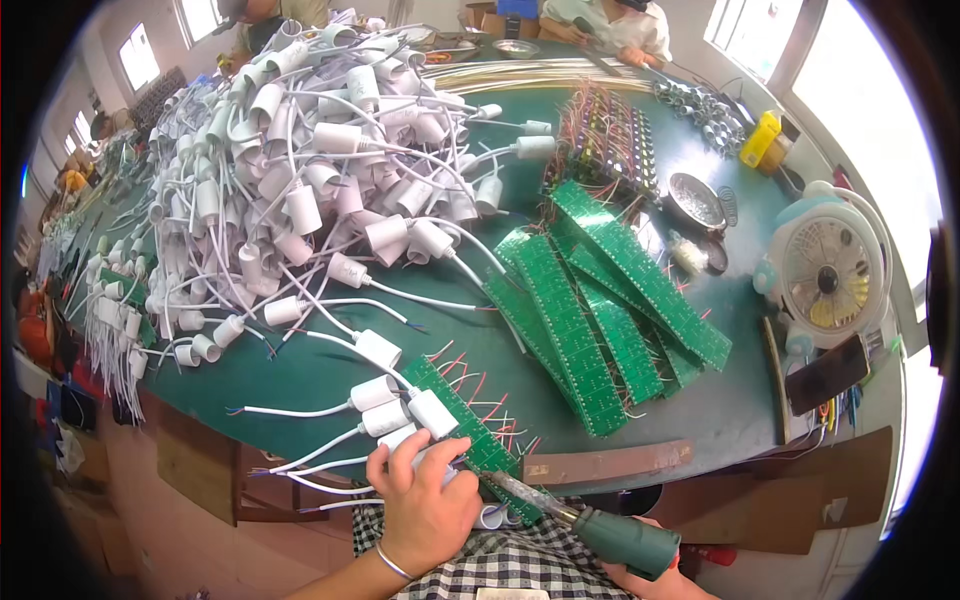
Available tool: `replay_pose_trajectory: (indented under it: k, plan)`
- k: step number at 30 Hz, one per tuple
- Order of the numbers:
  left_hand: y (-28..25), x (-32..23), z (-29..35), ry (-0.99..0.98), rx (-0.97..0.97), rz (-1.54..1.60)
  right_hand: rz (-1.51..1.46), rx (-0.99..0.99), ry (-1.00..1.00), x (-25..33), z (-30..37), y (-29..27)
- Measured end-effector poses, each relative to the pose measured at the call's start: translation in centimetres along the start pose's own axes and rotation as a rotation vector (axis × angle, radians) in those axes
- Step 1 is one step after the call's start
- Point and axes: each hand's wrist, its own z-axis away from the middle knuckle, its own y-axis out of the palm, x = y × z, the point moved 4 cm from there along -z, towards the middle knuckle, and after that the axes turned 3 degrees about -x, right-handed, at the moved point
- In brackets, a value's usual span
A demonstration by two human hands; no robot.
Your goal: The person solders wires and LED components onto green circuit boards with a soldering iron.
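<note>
Near the table's front edge lies a long green circuit board [465, 415] with short red and white wires standing along it. White lamp sockets [378, 392] with white cables are lined up along its left side. My left hand [425, 505] is closed, fingers bent over a lamp socket at the board's near part; the fingers mostly hide that socket. In my right hand [645, 575], partly hidden by the handle, is a soldering iron [625, 540] with a thick green handle. Its metal tip points left and reaches the board close to my left fingers.
A big heap of white lamp sockets [300, 170] covers the table's left. Stacked green circuit boards [590, 330] lie centre right, beside wired parts [605, 140] and a metal bowl [697, 200]. A fan [828, 270] stands at right. Other people [610, 30] work across the table.
</note>
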Motion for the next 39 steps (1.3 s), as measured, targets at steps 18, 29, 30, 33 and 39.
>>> replay_pose_trajectory:
  k: [18,29,30,33,39]
  plan:
    - [0.0,0.1,-0.4,0.008,-0.004,-0.003,-0.218,-0.238,0.359,-0.6,-0.1,0.0]
    - [0.1,0.2,-0.5,0.006,-0.054,0.029,-0.367,-0.325,0.373,0.1,-0.5,-0.5]
    - [0.1,0.2,-0.5,0.005,-0.053,0.028,-0.368,-0.324,0.373,0.0,-0.5,-0.5]
    - [0.1,0.3,-0.5,0.007,-0.045,0.029,-0.358,-0.338,0.326,0.0,-0.5,-0.5]
    - [0.0,0.1,-0.4,0.035,-0.022,0.066,-0.431,-0.329,0.454,-0.4,-0.3,-0.3]
